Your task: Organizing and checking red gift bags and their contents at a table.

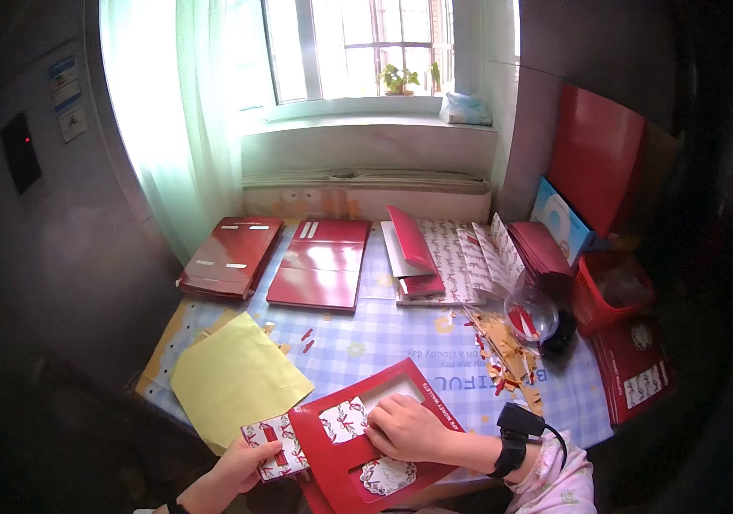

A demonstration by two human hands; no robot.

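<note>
A red cardboard wallet package (315, 443) with cut-out windows lies tilted before me, at the table's near edge. My left hand (244, 464) grips a white money wallet (276, 440) with a red-and-green leaf pattern and a red band; its right end goes in at the package's left edge. Patterned card (343, 421) shows through the upper window. My right hand (408, 427) reaches over that window, its bent fingers pinching the card's right edge. A scalloped white label (389, 475) shows in the lower window.
A yellow paper sheet (238, 382) lies left on the checked tablecloth (379, 334). Red package stacks (231, 257) and flat red packages (321, 263) stand behind. Patterned wallets (450, 263), paper scraps (504, 353), a clear round container (531, 315) and a red basket (614, 289) are on the right.
</note>
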